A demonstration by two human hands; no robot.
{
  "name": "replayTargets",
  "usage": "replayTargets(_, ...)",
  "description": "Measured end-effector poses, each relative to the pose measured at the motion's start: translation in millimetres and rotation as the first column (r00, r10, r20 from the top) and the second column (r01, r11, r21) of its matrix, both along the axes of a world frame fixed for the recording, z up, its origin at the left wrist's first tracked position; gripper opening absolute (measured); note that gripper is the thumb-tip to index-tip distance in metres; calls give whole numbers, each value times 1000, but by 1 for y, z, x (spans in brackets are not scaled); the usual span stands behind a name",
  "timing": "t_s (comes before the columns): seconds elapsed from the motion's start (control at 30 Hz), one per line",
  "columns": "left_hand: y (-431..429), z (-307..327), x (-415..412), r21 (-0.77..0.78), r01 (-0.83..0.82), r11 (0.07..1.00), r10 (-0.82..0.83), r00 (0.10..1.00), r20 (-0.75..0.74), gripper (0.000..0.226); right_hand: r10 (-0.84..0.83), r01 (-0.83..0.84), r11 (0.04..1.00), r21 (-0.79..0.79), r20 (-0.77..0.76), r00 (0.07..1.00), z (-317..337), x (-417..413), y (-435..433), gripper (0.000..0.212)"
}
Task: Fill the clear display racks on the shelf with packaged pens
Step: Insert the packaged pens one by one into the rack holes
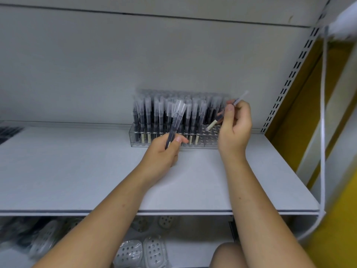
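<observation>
Head view: one clear rack point(135, 139); left hand point(164, 153) grip grasping small pen bundle point(174, 124), right hand point(234, 128) one pen point(225, 113).

A shop: slotted shelving upright point(289, 78), a rack point(170, 140) of packaged pens point(160, 113), wrapped goods point(141, 252) below.

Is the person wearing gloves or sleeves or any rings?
No gloves: the left hand and right hand are bare. No sleeves show either; both forearms are uncovered right to the picture's edge. No rings, watch or bracelet can be seen. The fingernails look short and plain.
</observation>
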State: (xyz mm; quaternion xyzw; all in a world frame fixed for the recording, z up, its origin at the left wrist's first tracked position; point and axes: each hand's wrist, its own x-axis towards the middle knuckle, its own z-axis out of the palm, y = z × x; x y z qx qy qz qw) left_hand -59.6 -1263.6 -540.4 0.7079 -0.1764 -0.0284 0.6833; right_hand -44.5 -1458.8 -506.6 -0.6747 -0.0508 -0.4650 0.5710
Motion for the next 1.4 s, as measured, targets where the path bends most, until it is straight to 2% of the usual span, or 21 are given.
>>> replayTargets(0.2, 0, 3, -1, 27, -5, 1000, 5, 1000, 4, 25, -73, 65, 988, -138, -49, 996, -4, 13, -4, 12)
replayTargets(0.6, -1, 2, 0, 38, -2, 999, 2, 1000, 6, 24, -122, 64, 948, -311, -171, 978, -12, 33, -5, 16)
replayTargets(0.77, -2, 2, 1, 38, 0, 999, -1, 1000, 8, 24, -225, 112, 908, -404, -243, 944, -15, 38, -4, 19)
replayTargets(1.2, -2, 4, -1, 61, 8, 998, -10, 999, 33, 20, -212, 85, 912, -402, -283, 935, -15, 30, 0, 25)
replayTargets(1.33, -3, 8, -4, 3, 39, 999, -39, 999, -1, 27, -249, 118, 910, -398, -296, 922, -14, 30, -1, 31)
replayTargets(1.4, -3, 10, -6, -21, 48, 999, -49, 999, -12, 23, -271, 135, 908, -397, -308, 912, -13, 31, -2, 30)
